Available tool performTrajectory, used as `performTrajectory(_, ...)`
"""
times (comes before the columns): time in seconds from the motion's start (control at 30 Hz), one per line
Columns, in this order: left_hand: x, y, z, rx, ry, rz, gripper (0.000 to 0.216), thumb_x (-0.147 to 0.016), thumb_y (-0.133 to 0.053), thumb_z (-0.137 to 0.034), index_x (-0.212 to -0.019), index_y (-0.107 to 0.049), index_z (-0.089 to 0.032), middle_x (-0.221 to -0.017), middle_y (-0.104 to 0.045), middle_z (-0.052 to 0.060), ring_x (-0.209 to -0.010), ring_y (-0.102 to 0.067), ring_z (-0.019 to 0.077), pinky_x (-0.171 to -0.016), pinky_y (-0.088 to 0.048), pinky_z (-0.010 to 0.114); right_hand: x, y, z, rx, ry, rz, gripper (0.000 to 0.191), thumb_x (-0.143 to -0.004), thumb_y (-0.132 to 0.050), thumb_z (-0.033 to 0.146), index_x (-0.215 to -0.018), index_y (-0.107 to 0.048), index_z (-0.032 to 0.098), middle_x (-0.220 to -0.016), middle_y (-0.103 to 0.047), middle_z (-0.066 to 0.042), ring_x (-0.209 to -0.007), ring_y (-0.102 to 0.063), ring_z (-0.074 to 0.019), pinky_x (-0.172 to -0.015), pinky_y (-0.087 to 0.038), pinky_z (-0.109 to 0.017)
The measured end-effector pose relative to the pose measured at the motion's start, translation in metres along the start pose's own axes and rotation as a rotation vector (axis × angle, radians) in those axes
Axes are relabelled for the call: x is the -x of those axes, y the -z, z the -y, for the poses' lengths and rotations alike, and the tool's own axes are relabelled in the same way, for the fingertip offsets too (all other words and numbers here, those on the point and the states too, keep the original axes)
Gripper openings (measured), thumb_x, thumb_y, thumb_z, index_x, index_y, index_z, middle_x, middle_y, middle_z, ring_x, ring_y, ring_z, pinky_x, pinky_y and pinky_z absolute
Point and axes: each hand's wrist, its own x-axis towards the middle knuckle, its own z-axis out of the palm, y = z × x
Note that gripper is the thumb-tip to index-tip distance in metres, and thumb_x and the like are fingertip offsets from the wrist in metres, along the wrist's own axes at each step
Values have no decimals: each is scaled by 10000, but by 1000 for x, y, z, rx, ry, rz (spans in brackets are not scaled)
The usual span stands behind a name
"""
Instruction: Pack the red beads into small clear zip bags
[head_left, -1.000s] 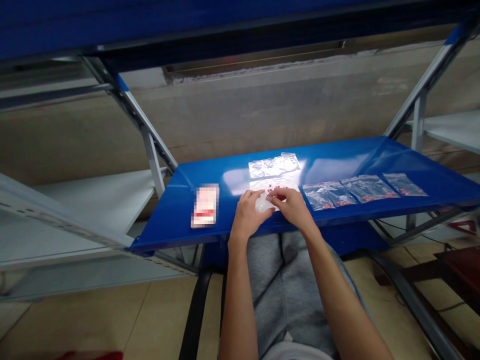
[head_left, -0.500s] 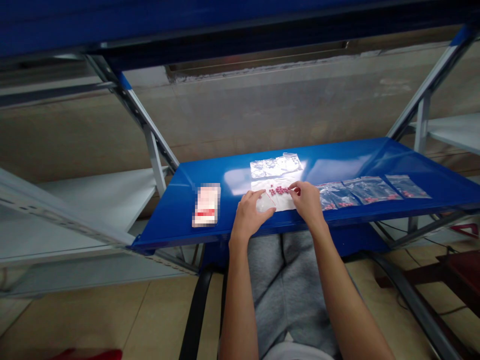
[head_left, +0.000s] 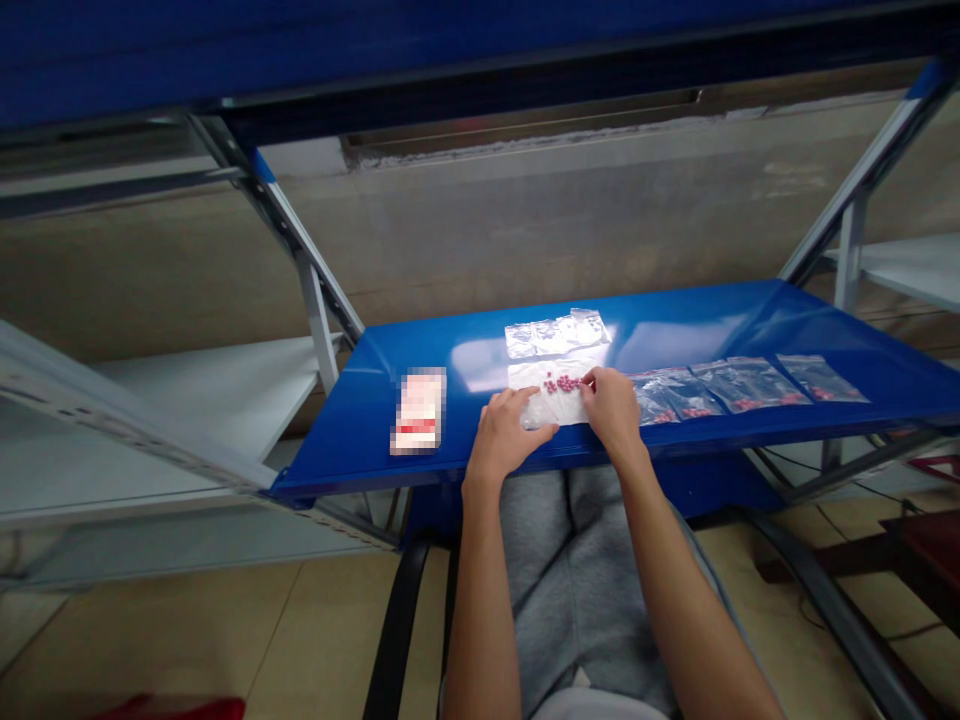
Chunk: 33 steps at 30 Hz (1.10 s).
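My left hand [head_left: 504, 437] rests on the front of the blue shelf [head_left: 750, 320], thumb and fingers pinching a small clear plastic bag [head_left: 534, 411]. My right hand [head_left: 611, 409] sits just to its right, fingertips curled at a cluster of small red beads [head_left: 562, 383] lying on a white sheet [head_left: 559, 405]. What the right fingertips hold is too small to make out.
A pile of empty clear bags [head_left: 555, 331] lies behind the sheet. Three filled bags with red beads [head_left: 720, 385] lie in a row to the right. A white and red packet [head_left: 418, 410] lies at the left. Grey shelf posts [head_left: 315, 300] flank the shelf.
My right hand moved from beside the left hand out to the red beads, then drew slightly back. The left hand kept hold of the small bag.
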Motion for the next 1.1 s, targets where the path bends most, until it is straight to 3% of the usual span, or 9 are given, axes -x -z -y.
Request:
performTrajectory(0.13, 0, 2, -2, 43, -9, -4, 587, -789, -842, -340, -1339, -670, -226, -1222, -703, 95, -1168, -650, 286, -1037, -509, 425, 3, 9, 2, -183, 78, 12, 115, -904, -635, 232, -851, -713, 165, -838, -705, -89, -786, -608, -223, -742, -405, -331)
performTrajectory(0.27, -1, 5, -4, 74, -21, -25, 569, -788, -839, -312, -1327, -679, -231, -1204, -700, 87, -1156, -650, 280, -1036, -515, 420, 8, 18, 11, -505, 182, 159, 180, -888, -649, 323, -808, -714, 176, -724, -696, -31, -683, -592, -183, -682, -412, -301)
performTrajectory(0.43, -1, 7, -3, 137, -46, -51, 526, -789, -840, -291, -1294, -699, -251, -1173, -716, 65, -1137, -660, 266, -1026, -522, 403, 15, 20, 22, -642, 259, 283, 189, -876, -639, 323, -808, -756, 192, -814, -758, -38, -746, -630, -184, -734, -453, -303)
performTrajectory(0.57, 0, 7, -1, 187, -65, -48, 539, -791, -836, -252, -1310, -692, -253, -1138, -731, 51, -1082, -682, 238, -1017, -526, 381, 10, 20, 13, -604, 204, 184, 200, -886, -621, 323, -860, -772, 193, -864, -778, -58, -752, -645, -198, -744, -471, -317)
performTrajectory(0.73, 1, 7, 2, 173, -49, -44, 545, -799, -833, -282, -1322, -688, -236, -1119, -729, 56, -1059, -685, 237, -1002, -531, 383, -6, 12, -13, -286, 55, -47, 238, -864, -552, 185, -976, -757, 136, -879, -736, -115, -824, -644, -245, -839, -463, -373)
performTrajectory(0.9, 1, 5, 4, 161, -62, -60, 543, -796, -833, -289, -1317, -688, -246, -1142, -735, 55, -1070, -690, 236, -1005, -535, 379, -15, -2, -24, -88, 92, -34, 269, -870, -532, 141, -1033, -745, 145, -946, -694, -128, -902, -613, -266, -871, -442, -385)
performTrajectory(1.1, 0, 4, 4, 157, -50, -65, 547, -782, -844, -304, -1304, -691, -252, -1143, -739, 55, -1073, -696, 242, -986, -548, 376, -16, -7, -21, -4, 102, 9, 186, -895, -582, 180, -939, -763, 177, -919, -670, -112, -877, -598, -256, -826, -429, -365)
